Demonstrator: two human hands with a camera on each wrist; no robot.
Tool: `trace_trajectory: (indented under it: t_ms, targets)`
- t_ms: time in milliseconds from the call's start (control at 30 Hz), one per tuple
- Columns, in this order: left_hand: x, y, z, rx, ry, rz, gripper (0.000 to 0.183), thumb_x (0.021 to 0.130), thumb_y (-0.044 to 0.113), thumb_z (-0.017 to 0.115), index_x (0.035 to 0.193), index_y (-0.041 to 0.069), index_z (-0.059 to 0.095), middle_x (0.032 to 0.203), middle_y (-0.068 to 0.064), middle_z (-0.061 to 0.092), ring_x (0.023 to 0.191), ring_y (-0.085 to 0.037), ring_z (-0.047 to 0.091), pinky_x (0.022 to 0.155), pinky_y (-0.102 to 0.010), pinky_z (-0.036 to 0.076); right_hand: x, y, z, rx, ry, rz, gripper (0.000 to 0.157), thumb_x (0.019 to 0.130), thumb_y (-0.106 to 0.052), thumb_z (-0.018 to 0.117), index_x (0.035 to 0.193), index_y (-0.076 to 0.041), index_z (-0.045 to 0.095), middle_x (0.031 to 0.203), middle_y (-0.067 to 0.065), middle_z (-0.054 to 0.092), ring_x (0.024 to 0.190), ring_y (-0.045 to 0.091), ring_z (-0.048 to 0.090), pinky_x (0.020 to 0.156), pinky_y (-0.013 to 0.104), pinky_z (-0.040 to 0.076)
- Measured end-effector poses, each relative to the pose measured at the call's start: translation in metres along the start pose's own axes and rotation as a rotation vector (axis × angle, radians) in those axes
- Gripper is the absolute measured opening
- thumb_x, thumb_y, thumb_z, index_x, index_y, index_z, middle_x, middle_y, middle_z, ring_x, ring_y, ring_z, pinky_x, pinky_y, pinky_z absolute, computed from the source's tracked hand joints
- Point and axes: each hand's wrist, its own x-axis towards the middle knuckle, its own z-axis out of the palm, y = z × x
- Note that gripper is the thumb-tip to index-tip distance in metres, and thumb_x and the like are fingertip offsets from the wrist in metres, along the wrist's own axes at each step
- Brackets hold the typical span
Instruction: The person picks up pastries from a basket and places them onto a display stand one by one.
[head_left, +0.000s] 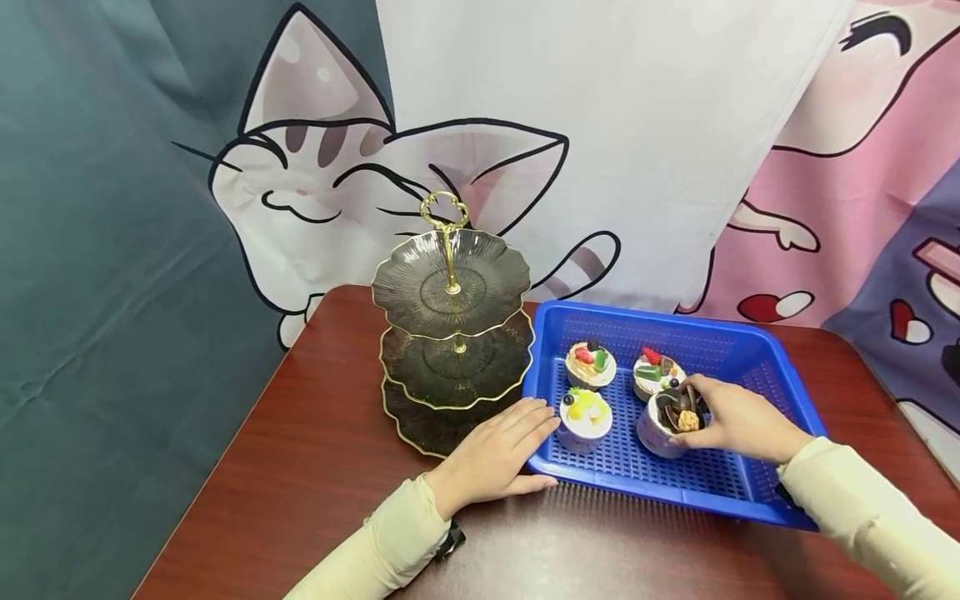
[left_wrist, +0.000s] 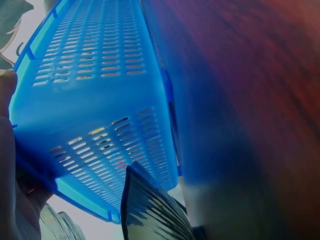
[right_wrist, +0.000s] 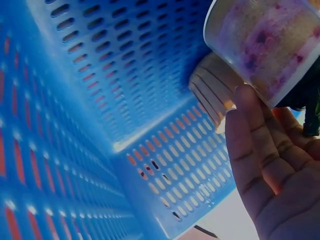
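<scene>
My right hand point(head_left: 750, 421) pinches a cupcake point(head_left: 656, 435) with dark chocolate topping and a nut-like piece, over the front right of the blue basket point(head_left: 637, 485). The right wrist view shows the fingers against its clear-sided cup point(right_wrist: 265, 45), with pink and tan layers. Three other cupcakes sit in the basket: a yellow-topped one point(head_left: 587, 425), one with red and green pieces point(head_left: 590, 367), and a strawberry-topped one point(head_left: 652, 373) behind the held one. My left hand point(head_left: 491, 454) rests at the basket's left rim, its fingers fairly straight; part of it shows in the left wrist view.
A three-tier dark stand point(head_left: 450, 275) with gold edges and a gold ring handle stands left of the basket, close to my left hand. Both are on a reddish-brown table point(head_left: 300, 475). Behind hangs a cloth point(head_left: 637, 125) with cartoon cats.
</scene>
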Motion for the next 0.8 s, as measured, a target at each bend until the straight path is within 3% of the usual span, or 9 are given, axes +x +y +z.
trace_trajectory:
  t_ms: [300, 800]
  targets:
    - [0.0, -0.001, 0.001, -0.014, -0.014, -0.009, 0.07, 0.083, 0.055, 0.065, 0.132, 0.006, 0.055, 0.133, -0.007, 0.058, 0.132, -0.022, 0.049, 0.119, -0.03, 0.031, 0.0, -0.006, -0.016, 0.011, 0.002, -0.023, 0.08, 0.064, -0.059, 0.08, 0.112, 0.0, 0.057, 0.094, 0.006, 0.066, 0.079, 0.016, 0.061, 0.063, 0.032, 0.053]
    - [0.001, -0.002, 0.0, -0.009, 0.018, 0.014, 0.07, 0.084, 0.056, 0.063, 0.13, 0.005, 0.055, 0.132, -0.009, 0.059, 0.131, -0.024, 0.05, 0.119, -0.032, 0.033, 0.004, -0.02, -0.054, 0.012, 0.018, -0.078, 0.068, 0.065, -0.054, 0.082, 0.106, -0.006, 0.058, 0.083, -0.003, 0.061, 0.07, 0.008, 0.052, 0.054, 0.018, 0.044]
